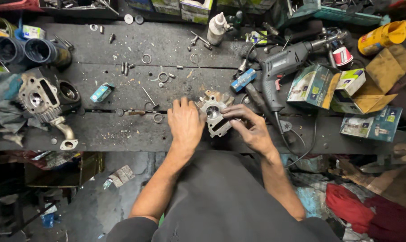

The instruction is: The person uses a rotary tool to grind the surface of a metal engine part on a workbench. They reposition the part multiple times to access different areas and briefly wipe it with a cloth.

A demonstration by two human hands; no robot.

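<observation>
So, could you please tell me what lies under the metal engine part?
The metal engine part rests on the dark workbench; both hands cover its sides, hiding anything beneath.

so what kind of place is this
Most likely a small engine repair workshop. Both hands, left and right, hold a metal engine part on a grimy workbench, with an electric drill and loose rings and bolts nearby.
</observation>
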